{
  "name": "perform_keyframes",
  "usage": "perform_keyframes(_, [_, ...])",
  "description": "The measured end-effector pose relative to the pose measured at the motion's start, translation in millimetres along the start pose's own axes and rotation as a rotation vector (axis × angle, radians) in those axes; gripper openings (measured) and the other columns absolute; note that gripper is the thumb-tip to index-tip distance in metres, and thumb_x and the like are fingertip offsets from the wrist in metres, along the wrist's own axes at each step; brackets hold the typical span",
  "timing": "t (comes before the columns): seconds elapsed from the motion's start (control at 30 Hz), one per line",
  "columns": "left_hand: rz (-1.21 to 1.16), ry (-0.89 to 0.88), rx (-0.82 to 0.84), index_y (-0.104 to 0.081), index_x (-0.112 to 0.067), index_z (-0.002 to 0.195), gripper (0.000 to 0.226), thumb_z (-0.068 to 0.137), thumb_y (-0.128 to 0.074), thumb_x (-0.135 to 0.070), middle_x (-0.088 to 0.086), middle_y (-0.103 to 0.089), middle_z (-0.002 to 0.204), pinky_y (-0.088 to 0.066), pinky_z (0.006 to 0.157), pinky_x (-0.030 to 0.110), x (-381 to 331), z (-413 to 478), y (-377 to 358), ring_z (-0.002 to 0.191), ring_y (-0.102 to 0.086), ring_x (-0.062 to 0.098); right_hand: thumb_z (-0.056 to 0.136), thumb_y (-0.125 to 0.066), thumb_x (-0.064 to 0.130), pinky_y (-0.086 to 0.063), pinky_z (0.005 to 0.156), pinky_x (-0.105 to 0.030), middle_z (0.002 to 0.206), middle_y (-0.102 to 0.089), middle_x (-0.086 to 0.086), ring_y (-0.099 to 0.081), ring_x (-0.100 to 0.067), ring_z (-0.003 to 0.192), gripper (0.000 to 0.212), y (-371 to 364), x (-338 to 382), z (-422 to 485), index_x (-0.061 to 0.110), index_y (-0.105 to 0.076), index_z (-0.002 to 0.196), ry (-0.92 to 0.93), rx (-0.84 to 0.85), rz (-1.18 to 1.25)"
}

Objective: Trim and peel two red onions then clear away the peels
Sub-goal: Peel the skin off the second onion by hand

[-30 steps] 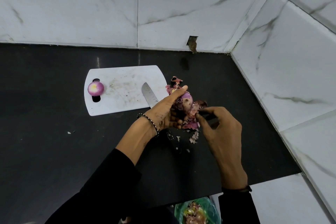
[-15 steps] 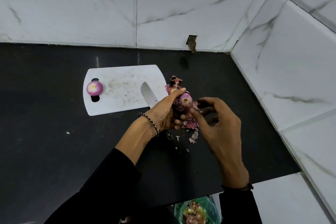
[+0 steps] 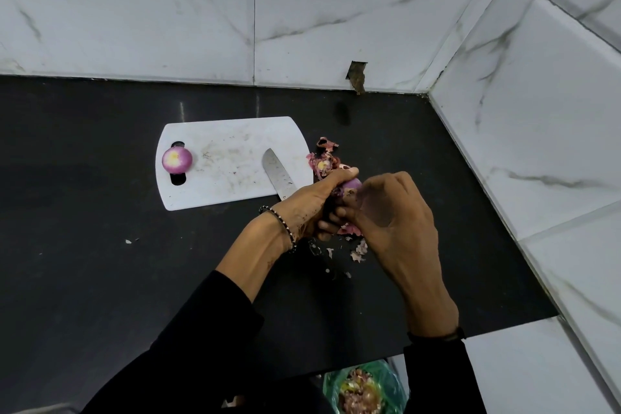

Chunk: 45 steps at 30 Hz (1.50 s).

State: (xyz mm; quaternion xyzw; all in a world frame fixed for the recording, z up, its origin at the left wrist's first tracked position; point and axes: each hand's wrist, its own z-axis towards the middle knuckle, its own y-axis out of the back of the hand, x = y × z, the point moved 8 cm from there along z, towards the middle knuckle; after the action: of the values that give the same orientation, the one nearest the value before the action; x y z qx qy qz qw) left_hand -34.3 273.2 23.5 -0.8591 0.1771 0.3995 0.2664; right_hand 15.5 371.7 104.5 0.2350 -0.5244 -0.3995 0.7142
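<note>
While left hand (image 3: 309, 202) fingers clamp the onion (image 3: 353, 184), right hand (image 3: 396, 215) fingers pinch at it, w/ peels (image 3: 359, 250) underneath.

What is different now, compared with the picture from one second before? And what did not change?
The right hand moved left, from pulling at a strip of peel beside the second onion back onto it; its fingers now curl over that onion. The left hand kept its grip on it. The peeled onion, knife and cutting board stayed where they were.
</note>
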Motion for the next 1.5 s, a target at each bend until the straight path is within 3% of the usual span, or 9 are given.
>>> perform_keyframes(0.23, [-0.013,-0.023,0.016,-0.052,-0.017,0.069,0.058,0.088,-0.043,-0.071,-0.006,-0.037,0.053,-0.026,0.042,0.019,-2,-2,-2,0.043,-0.026,0.009,0.080,-0.082,0.032,-0.052,0.057,-0.034,0.096,-0.056,0.011,-0.058,-0.009,0.073,0.031,4,-5,-8,0.026,-0.055,0.096,-0.045,-0.091,0.123])
perform_keyframes(0.43, [-0.043,0.009,0.040,-0.050,-0.018,0.057,0.062,0.088,-0.041,-0.072,-0.006,-0.037,0.052,-0.025,0.043,0.018,0,0,-8,0.042,-0.025,0.010,0.080,-0.083,0.027,-0.048,0.059,-0.020,0.107,-0.054,0.009,-0.057,-0.006,0.079,0.041,10,0,-6,0.033,-0.054,0.109,0.012,-0.088,0.108])
perform_keyframes(0.57, [-0.033,-0.012,0.040,-0.050,-0.019,0.057,0.061,0.088,-0.041,-0.071,-0.006,-0.036,0.053,-0.024,0.046,0.021,-1,-2,-9,0.045,-0.025,0.010,0.082,-0.080,0.028,-0.048,0.058,-0.019,0.107,-0.054,0.010,-0.057,-0.007,0.080,0.035,7,-1,-7,0.026,-0.059,0.111,0.008,-0.061,0.123])
perform_keyframes(0.77, [-0.008,-0.039,0.012,-0.050,-0.022,0.053,0.062,0.090,-0.041,-0.070,-0.006,-0.038,0.053,-0.023,0.045,0.021,-2,-3,-6,0.046,-0.024,0.010,0.082,-0.080,0.029,-0.044,0.057,-0.016,0.105,-0.053,0.010,-0.054,-0.006,0.073,0.039,5,0,-5,0.037,-0.053,0.109,-0.008,-0.013,0.149])
perform_keyframes(0.9, [0.021,-0.045,0.047,-0.048,-0.021,0.057,0.061,0.090,-0.039,-0.071,-0.005,-0.036,0.056,-0.023,0.045,0.021,0,-3,-7,0.045,-0.023,0.010,0.082,-0.075,0.036,-0.041,0.058,-0.017,0.101,-0.050,0.017,-0.052,-0.002,0.075,0.029,2,-2,-5,0.038,-0.053,0.100,-0.011,0.007,0.128])
perform_keyframes(0.97, [-0.010,-0.049,0.060,-0.058,-0.017,0.069,0.060,0.090,-0.040,-0.070,-0.005,-0.038,0.055,-0.025,0.043,0.019,-1,-3,-7,0.045,-0.025,0.009,0.083,-0.073,0.038,-0.040,0.060,-0.018,0.096,-0.050,0.016,-0.052,-0.003,0.074,0.022,0,-5,-7,0.030,-0.055,0.093,-0.022,-0.007,0.118])
perform_keyframes(1.07, [0.013,-0.064,0.070,-0.053,-0.013,0.084,0.060,0.090,-0.040,-0.070,-0.006,-0.039,0.056,-0.026,0.043,0.019,-5,-3,-7,0.045,-0.026,0.009,0.083,-0.080,0.030,-0.045,0.057,-0.021,0.090,-0.056,0.011,-0.056,-0.009,0.071,0.028,1,-10,-11,0.022,-0.054,0.092,-0.068,-0.058,0.167])
perform_keyframes(1.37, [0.033,-0.043,0.011,-0.047,-0.018,0.068,0.059,0.086,-0.041,-0.074,-0.005,-0.037,0.057,-0.027,0.045,0.020,-5,-4,-10,0.044,-0.027,0.010,0.082,-0.082,0.020,-0.048,0.060,-0.018,0.104,-0.058,0.008,-0.058,-0.008,0.076,0.037,6,-1,-8,0.022,-0.059,0.112,0.002,-0.035,0.118])
perform_keyframes(1.5, [0.146,-0.066,-0.070,-0.058,-0.022,0.046,0.070,0.089,-0.039,-0.074,-0.004,-0.039,0.055,-0.031,0.046,0.022,-10,-7,-10,0.045,-0.030,0.010,0.083,-0.080,0.025,-0.050,0.063,-0.022,0.103,-0.056,0.009,-0.058,-0.007,0.076,0.034,7,-3,-10,0.022,-0.062,0.112,0.006,-0.043,0.098])
